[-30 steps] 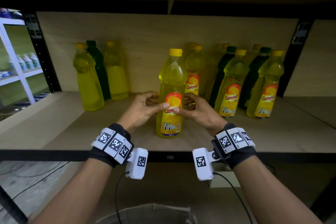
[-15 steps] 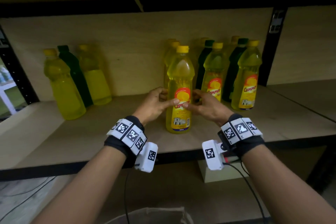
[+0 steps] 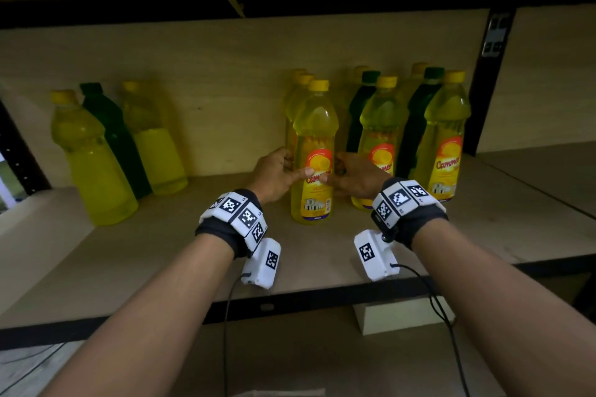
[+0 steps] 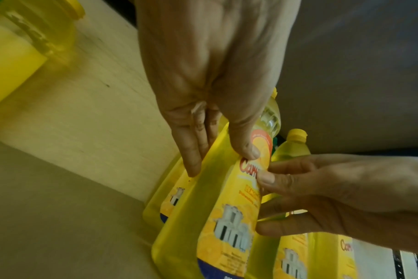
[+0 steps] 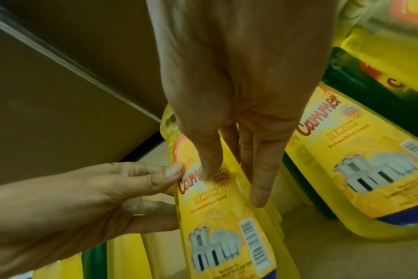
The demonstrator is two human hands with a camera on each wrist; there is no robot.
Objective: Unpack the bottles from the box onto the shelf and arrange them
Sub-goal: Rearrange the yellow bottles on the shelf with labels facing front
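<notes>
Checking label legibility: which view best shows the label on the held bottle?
Right wrist: the held bottle's label reads Cammer Lemon Dishwashing Liquid, barcode included. The left wrist view catches it edge-on, with thumbs over the name; head shows it small, name partly covered.

Right hand: thumb on label, fingers along the lemon bottle.
Left hand: thumb at label's edge, fingers behind.
Neighbour bottle: just beside, label facing camera.
</notes>
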